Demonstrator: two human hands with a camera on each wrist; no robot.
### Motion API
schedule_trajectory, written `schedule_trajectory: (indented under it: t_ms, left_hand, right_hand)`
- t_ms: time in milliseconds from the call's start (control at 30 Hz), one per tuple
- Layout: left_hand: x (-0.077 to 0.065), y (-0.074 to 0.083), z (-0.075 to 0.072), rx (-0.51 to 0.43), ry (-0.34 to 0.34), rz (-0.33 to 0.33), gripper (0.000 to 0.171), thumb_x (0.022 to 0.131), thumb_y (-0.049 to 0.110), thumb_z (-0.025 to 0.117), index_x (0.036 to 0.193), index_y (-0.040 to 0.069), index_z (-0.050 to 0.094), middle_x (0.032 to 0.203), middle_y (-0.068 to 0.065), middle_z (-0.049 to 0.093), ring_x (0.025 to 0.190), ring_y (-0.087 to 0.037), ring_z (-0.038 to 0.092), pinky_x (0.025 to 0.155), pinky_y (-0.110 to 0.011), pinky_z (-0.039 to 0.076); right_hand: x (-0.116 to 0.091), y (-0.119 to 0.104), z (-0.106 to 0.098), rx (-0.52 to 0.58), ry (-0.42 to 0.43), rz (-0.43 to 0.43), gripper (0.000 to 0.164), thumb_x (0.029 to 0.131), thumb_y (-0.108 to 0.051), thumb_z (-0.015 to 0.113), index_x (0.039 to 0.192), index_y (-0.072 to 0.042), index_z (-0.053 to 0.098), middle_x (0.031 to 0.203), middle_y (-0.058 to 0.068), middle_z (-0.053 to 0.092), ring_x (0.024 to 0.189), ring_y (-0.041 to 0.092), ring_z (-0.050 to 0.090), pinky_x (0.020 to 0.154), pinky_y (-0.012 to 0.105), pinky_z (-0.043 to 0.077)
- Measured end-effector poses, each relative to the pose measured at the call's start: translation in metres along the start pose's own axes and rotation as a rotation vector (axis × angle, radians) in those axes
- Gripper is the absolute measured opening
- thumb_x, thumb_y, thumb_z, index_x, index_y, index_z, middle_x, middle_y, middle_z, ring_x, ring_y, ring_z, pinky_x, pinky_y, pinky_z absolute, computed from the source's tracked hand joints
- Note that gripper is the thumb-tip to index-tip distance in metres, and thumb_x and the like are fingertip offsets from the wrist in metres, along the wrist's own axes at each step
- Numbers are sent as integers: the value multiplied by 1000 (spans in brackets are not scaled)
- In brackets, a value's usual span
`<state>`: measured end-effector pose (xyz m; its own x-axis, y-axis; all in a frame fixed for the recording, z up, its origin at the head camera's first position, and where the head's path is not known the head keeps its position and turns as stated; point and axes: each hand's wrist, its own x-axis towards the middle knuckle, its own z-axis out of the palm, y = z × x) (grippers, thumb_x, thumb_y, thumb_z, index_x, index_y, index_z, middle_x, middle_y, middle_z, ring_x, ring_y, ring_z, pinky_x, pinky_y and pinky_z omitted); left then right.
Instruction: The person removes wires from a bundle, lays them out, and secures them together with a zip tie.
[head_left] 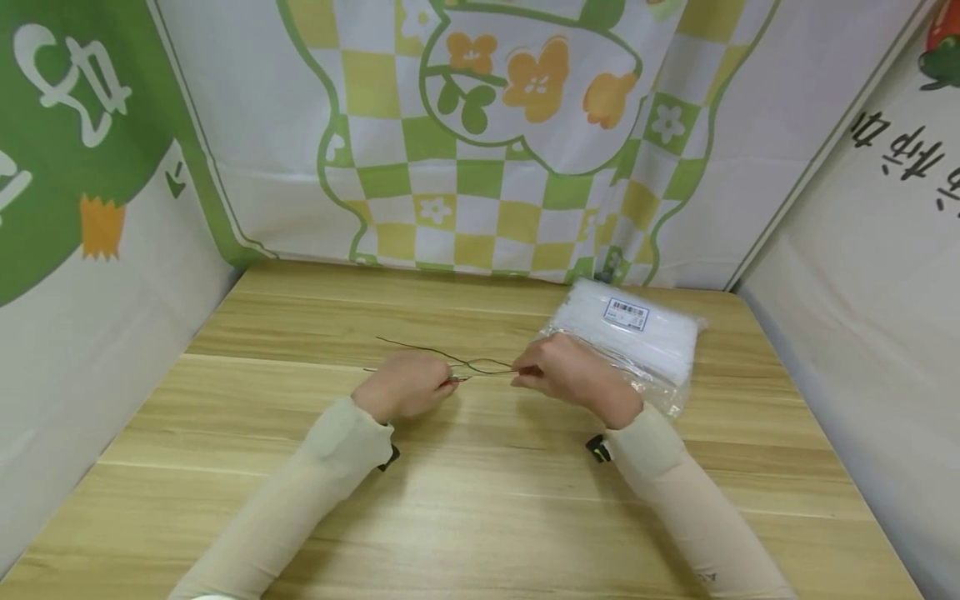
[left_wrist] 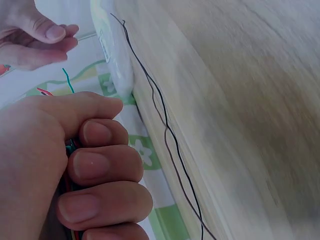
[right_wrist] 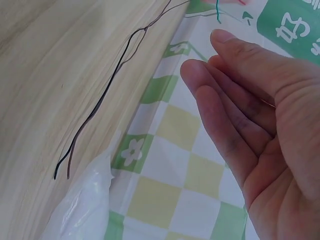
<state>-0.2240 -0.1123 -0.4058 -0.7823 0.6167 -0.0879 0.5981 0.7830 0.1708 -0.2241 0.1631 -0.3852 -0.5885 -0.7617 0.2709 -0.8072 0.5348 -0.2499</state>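
Hands apart: left hand [head_left: 405, 383] curled round red-and-green wires [left_wrist: 68, 80], right hand [head_left: 577, 375] holding nothing, thumb and fingers parted.
A slack grip could let those wires slip and tangle with the nearby black-and-brown wire pair [right_wrist: 91, 116] before the labelled plastic bag [head_left: 660, 342].

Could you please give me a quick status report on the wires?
Left hand grips coloured wires. Right hand close by, loosely curved, looks empty in wrist views. Possible obstruction: plastic-wrapped pack beside right hand.
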Motion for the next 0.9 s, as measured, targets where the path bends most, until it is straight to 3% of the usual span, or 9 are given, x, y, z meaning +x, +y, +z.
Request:
schedule_trajectory:
  t_ms: [267, 433, 633, 900]
  left_hand:
    - [7, 8, 6, 29, -6, 18, 37, 110, 27, 55, 74, 18, 60, 62, 7, 47, 58, -11, 44, 62, -32, 42]
    - [10, 13, 7, -8, -34, 12, 36, 110, 28, 55, 76, 18, 60, 63, 6, 48, 58, -11, 44, 59, -30, 39]
    - [11, 19, 7, -58, -35, 35, 36, 110, 25, 56, 75, 17, 60, 61, 7, 46, 56, -10, 39, 55, -27, 35]
    - [12, 24, 9, -69, -31, 69, 42, 110, 23, 54, 69, 19, 53, 58, 8, 38, 55, -9, 33, 55, -26, 30]
  right_hand:
    - [6, -5, 4, -13, -20, -15, 4, 94, -13, 80, 93, -9, 82, 89, 3, 80, 72, 7, 71, 66, 16, 56]
    - [9, -7, 7, -18, -21, -39, 5, 95, -13, 80, 91, -10, 81, 88, 2, 80, 73, 7, 72, 67, 18, 57]
    - [12, -8, 11, -19, -6, -103, 10, 94, -11, 80, 85, -11, 78, 81, 0, 77, 68, 4, 67, 66, 17, 56]
    - [14, -13, 14, -61, -25, -108, 4, 95, -11, 79, 91, -12, 82, 88, -3, 80, 77, 6, 74, 72, 20, 59]
